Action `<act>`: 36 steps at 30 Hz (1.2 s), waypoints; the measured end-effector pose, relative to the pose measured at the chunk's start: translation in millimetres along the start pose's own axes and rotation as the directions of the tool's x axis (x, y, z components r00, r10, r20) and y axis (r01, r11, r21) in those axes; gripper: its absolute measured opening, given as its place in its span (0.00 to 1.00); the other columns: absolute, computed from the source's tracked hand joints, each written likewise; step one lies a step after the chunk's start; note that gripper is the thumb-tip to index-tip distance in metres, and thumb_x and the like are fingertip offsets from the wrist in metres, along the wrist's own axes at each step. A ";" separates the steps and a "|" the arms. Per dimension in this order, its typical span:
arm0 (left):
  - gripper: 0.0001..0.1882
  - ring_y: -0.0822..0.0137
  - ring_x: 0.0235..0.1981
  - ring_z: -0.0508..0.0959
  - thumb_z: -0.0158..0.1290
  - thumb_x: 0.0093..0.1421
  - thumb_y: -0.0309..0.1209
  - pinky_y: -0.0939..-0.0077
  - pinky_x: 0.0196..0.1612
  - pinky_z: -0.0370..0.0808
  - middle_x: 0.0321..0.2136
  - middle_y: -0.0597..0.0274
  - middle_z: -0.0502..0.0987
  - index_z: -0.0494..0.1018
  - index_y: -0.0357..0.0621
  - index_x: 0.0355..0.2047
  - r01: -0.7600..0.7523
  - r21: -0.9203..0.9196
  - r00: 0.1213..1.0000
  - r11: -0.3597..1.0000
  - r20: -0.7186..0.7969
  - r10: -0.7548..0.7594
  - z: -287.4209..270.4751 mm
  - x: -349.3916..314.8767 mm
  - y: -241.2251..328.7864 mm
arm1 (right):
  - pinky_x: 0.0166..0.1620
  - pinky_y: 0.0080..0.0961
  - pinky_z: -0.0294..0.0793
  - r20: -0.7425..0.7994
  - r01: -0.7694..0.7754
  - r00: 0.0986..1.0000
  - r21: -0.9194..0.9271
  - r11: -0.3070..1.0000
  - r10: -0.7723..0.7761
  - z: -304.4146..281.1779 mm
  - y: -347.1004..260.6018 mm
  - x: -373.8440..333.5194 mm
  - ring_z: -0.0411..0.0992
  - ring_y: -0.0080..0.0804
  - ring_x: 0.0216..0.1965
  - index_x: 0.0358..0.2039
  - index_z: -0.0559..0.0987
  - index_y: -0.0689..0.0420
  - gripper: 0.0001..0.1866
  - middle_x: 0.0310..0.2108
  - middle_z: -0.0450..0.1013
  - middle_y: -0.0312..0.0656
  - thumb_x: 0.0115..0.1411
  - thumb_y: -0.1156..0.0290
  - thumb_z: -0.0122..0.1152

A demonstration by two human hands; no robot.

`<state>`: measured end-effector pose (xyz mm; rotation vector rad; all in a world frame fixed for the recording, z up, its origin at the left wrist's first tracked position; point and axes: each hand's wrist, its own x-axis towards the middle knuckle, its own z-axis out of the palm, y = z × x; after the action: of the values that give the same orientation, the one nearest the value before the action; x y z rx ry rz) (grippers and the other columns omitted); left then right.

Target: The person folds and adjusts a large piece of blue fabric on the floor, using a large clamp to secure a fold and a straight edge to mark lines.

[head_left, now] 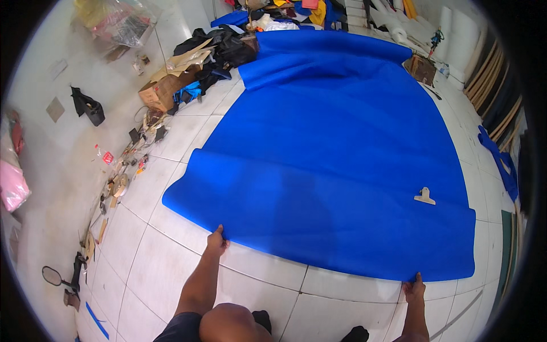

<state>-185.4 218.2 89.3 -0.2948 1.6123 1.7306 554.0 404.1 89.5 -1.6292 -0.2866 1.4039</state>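
Note:
A large bright blue sheet of fabric (330, 131) lies spread on the tiled floor, with its far end folded or rolled over. Its near part forms a band, doubled back or lapped over the rest. At this near edge, toward the left, my left hand (217, 243) pinches the fabric with the thumb on top. Farther right along the same edge, my right hand (415, 289) grips it in the same way, its fingers mostly underneath. A pale, clip-like flat piece (424, 196) rests on the fabric near its right side.
Along the left wall lie a cardboard box (161, 93), black bags (231, 48), tape rolls (119, 186) and scraps. White rolls (456, 43) and long wooden strips (490, 80) lean at the right. A blue scrap (501, 162) lies beside them.

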 end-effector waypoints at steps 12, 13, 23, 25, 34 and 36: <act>0.23 0.62 0.47 0.76 0.54 0.61 0.38 0.60 0.48 0.75 0.48 0.60 0.75 0.66 0.46 0.54 0.027 -0.102 0.998 0.994 -0.058 -0.033 -127.6 -149.5 -67.5 | 0.32 0.32 0.74 -0.057 -0.083 0.995 -0.059 0.995 0.080 -131.7 29.9 -13.1 0.74 0.33 0.28 0.36 0.77 0.51 0.16 0.28 0.76 0.36 0.61 0.51 0.53; 0.22 0.61 0.48 0.76 0.51 0.64 0.39 0.59 0.53 0.74 0.49 0.56 0.74 0.65 0.43 0.55 -0.039 -0.242 0.999 0.969 0.010 0.042 -136.4 -139.4 -55.7 | 0.32 0.33 0.74 -0.028 -0.108 0.994 -0.072 0.992 0.107 -146.0 32.6 -3.0 0.74 0.34 0.28 0.34 0.77 0.51 0.17 0.27 0.76 0.37 0.60 0.50 0.55; 0.30 0.62 0.35 0.78 0.58 0.59 0.42 0.67 0.31 0.77 0.36 0.51 0.77 0.64 0.35 0.54 -0.288 0.147 0.841 0.946 -0.433 0.323 -248.9 0.1 77.1 | 0.37 0.38 0.73 -0.067 -0.198 0.980 -0.261 0.945 0.187 -135.5 8.3 -13.5 0.73 0.37 0.32 0.38 0.76 0.50 0.18 0.32 0.76 0.38 0.60 0.48 0.55; 0.30 0.65 0.27 0.77 0.59 0.58 0.42 0.71 0.24 0.75 0.32 0.54 0.76 0.62 0.41 0.56 -0.292 0.217 0.823 0.931 -0.439 0.360 -232.8 3.2 76.3 | 0.39 0.38 0.72 -0.095 -0.195 0.980 -0.283 0.939 0.175 -132.3 -5.0 -27.2 0.72 0.36 0.34 0.41 0.75 0.49 0.18 0.34 0.75 0.38 0.60 0.49 0.53; 0.25 0.67 0.27 0.76 0.61 0.55 0.41 0.74 0.23 0.72 0.33 0.55 0.74 0.63 0.42 0.45 -0.079 0.440 0.958 0.895 -0.215 0.191 -266.0 9.9 111.7 | 0.46 0.41 0.69 -0.168 -0.235 0.968 -0.333 0.913 0.188 -138.0 -14.0 -66.2 0.71 0.35 0.44 0.51 0.72 0.48 0.22 0.44 0.73 0.36 0.62 0.50 0.46; 0.27 0.65 0.32 0.75 0.61 0.55 0.38 0.69 0.28 0.74 0.37 0.53 0.73 0.61 0.40 0.48 -0.040 0.515 0.917 0.856 -0.322 0.237 -298.3 9.4 107.2 | 0.46 0.41 0.70 -0.182 -0.289 0.953 -0.306 0.907 0.242 -139.0 -3.1 -73.1 0.71 0.35 0.43 0.50 0.72 0.49 0.21 0.44 0.73 0.36 0.63 0.51 0.47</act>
<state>-353.4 -49.9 110.4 -0.2660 2.3533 1.3353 652.6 287.6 126.8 -2.0989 -0.2317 1.4925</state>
